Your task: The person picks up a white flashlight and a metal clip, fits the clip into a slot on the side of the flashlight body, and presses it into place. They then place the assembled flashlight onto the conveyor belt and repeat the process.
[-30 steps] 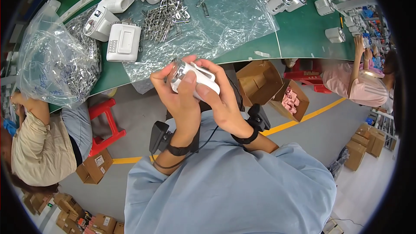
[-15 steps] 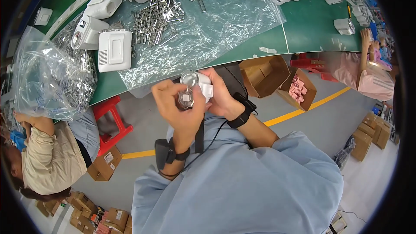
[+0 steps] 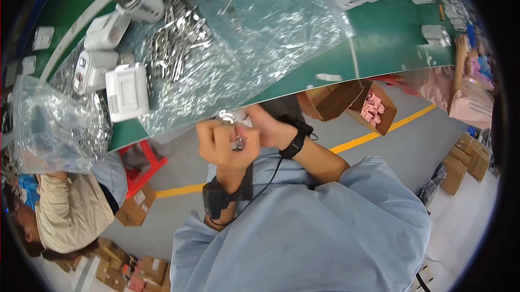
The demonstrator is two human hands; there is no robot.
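Observation:
My left hand (image 3: 219, 145) and my right hand (image 3: 269, 128) meet just below the green table edge (image 3: 379, 75), closed together around a small white device with a shiny metal part (image 3: 227, 116) sticking out on top. The fingers hide most of the device. A black band sits on my right wrist (image 3: 295, 141) and a black strap with a cable on my left forearm (image 3: 216, 199). On the table ahead lie a flat white housing (image 3: 127, 93), more white devices (image 3: 92, 70) and a heap of metal clips (image 3: 179, 43) on clear plastic film.
A clear bag of metal parts (image 3: 54, 124) lies at the table's left end. A person in a beige top (image 3: 70, 211) sits at left by a red stool (image 3: 143, 165); another person in pink (image 3: 466, 92) is at right. Open cardboard boxes (image 3: 352, 102) stand under the table.
My hands have closed in over the white device, which showed clearly before and is now mostly covered. The view has shifted so the table sits lower and nearer.

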